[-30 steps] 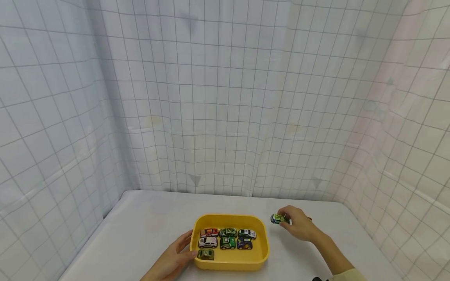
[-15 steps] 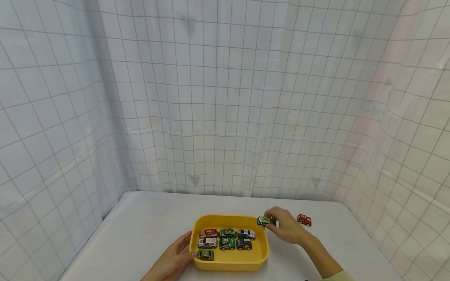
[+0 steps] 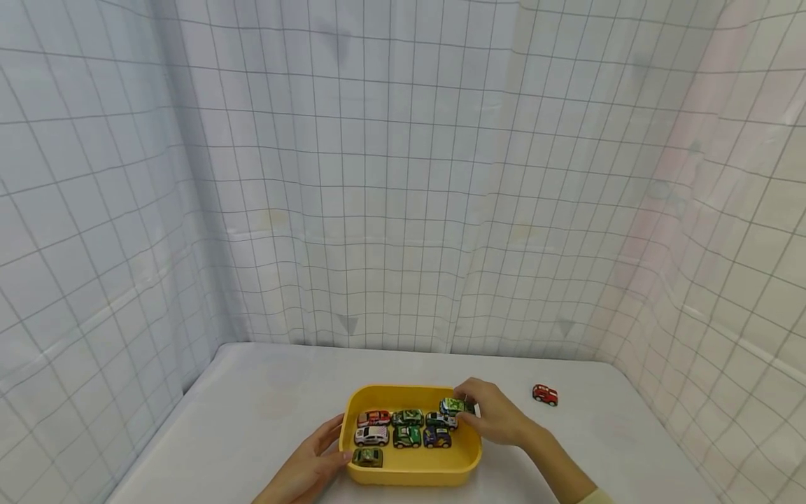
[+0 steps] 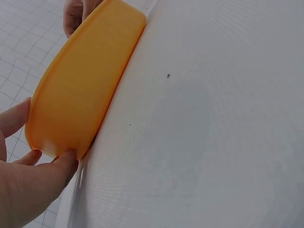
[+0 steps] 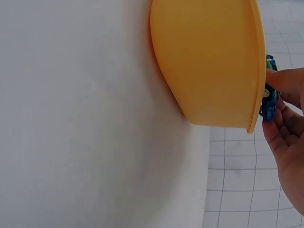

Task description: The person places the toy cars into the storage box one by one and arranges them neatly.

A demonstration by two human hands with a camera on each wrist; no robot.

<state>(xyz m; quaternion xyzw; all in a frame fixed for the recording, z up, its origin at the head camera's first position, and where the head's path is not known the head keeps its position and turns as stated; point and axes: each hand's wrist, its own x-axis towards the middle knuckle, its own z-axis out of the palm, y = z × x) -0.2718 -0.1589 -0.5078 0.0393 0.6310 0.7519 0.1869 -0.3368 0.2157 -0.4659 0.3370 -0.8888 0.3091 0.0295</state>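
Observation:
A yellow plastic box [image 3: 434, 478] with several toy cars in it stands near the table's front. My left hand [image 3: 311, 462] grips the box's left end, thumb at the rim beside an olive toy car [image 3: 368, 458]; in the left wrist view its fingers press the outer wall [image 4: 80, 90]. My right hand [image 3: 497, 413] pinches a green, white and blue toy car [image 3: 451, 405] above the box's right back part, over a white and green toy car [image 3: 441, 420]. In the right wrist view the held car [image 5: 270, 102] shows at rim height, between thumb and fingers.
A red toy car [image 3: 545, 395] sits on the white table [image 3: 283, 378], right of the box. Inside lie a red car [image 3: 374, 418], a white car [image 3: 371, 436], green cars [image 3: 407, 437] and a purple car [image 3: 437, 437]. Gridded white curtains [image 3: 403, 210] surround the table.
My right hand has carried the green, white and blue toy car leftward from beside the box to above its right part, uncovering the red car. The left hand keeps its place.

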